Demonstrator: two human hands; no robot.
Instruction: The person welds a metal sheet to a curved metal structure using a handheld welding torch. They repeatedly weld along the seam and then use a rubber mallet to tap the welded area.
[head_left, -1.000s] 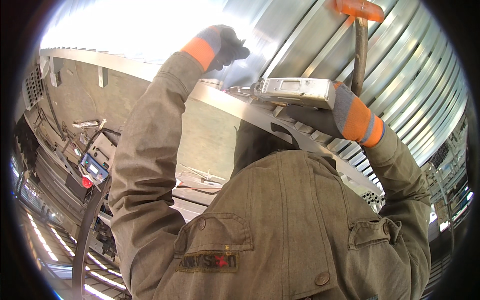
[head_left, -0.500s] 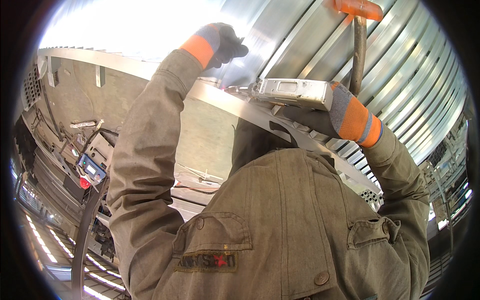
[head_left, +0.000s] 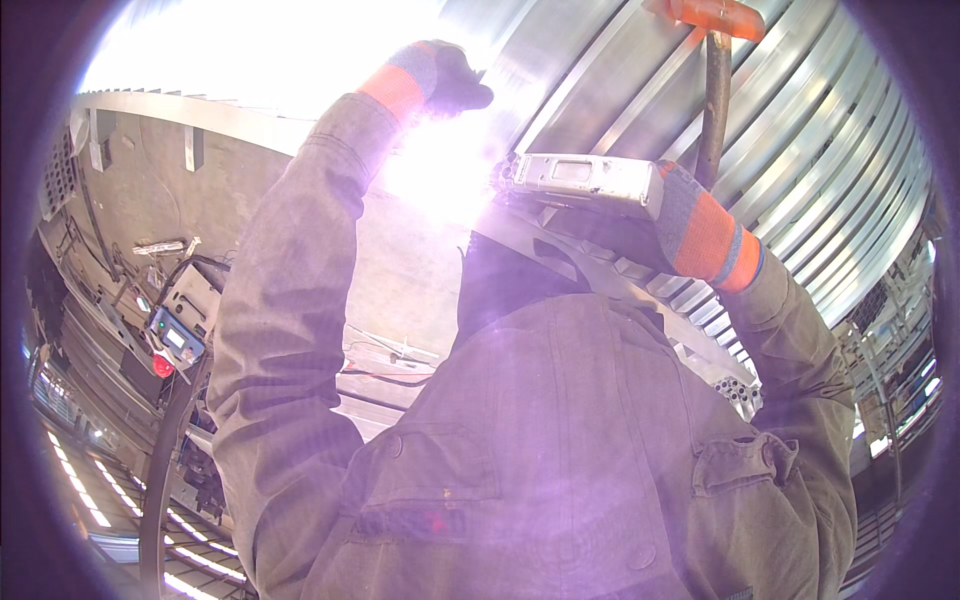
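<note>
My right hand (head_left: 690,225), in an orange and grey glove, grips a silver-bodied welding gun (head_left: 590,183) from below. A glaring white-violet flash burns at the gun's tip and hides the tip and the spot it meets. My left hand (head_left: 450,80), gloved alike with dark fingers, is curled just above the flash, by the shiny metal slats (head_left: 840,130). Its fingers are closed, but what they hold, if anything, is hidden. A pale metal rail (head_left: 515,232) runs under the gun along the slats' near edge.
A hammer with an orange head (head_left: 720,18) and wooden handle (head_left: 713,110) lies across the slats near my right hand. At left sits a control box (head_left: 178,335) with a small screen and a red button. Stacked tubes (head_left: 738,390) show beyond the rail at right.
An intense flash has appeared at the welding gun's tip, washing the picture violet. Both hands keep nearly the same place; the left has moved up very slightly.
</note>
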